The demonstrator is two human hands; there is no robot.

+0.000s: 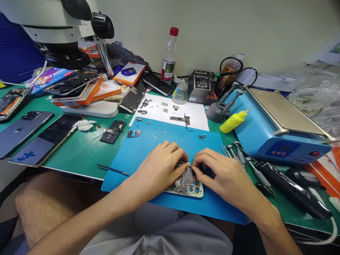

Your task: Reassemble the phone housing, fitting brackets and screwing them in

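Note:
A stripped phone housing (197, 191) with a pale green edge lies on the blue mat (159, 203), its camera holes toward the near right corner. Over its left part rests my left hand (167, 163), fingers curled and thumb pressed toward the far edge. My right hand (216, 170) pinches at the far right edge of the housing, where a small light-coloured part (189, 164) shows between the two hands. Exactly what each set of fingertips grips is too small to make out. Tiny screws and phone parts, among them a flex cable piece (202, 137), lie beyond the hands.
White paper (198, 117) behind the mat bears a logic board (178, 119). Screwdrivers (256, 170) and a black handheld tool (292, 187) lie right, before a blue heating plate machine (276, 141). Phones (50, 141) lie left, under a microscope (66, 46). A bottle (169, 60) stands behind.

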